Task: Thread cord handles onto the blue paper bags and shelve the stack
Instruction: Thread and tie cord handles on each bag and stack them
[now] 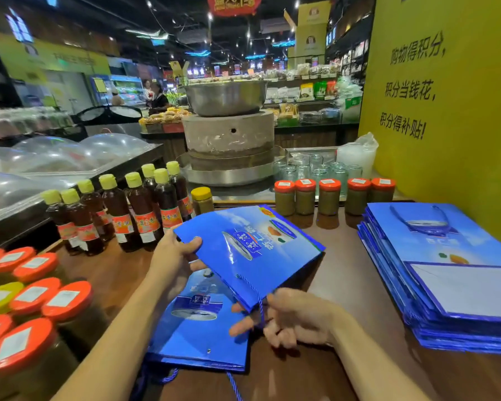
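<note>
One blue bag (252, 244) is held flat above the desk (344, 256). The left hand (177, 256) grips its left edge, thumb on top and fingers beneath. The right hand (295, 316) sits at the bag's near corner with its fingers curled, seemingly pinching the cord (256, 296) that hangs from a hole just beyond its fingertips. Threading looks partway done on this bag. Next, the free end probably needs feeding through a second hole and securing. A small pile of bags (197, 337) lies under both hands. The bigger stack (446, 256) rests well to the right of the right hand.
</note>
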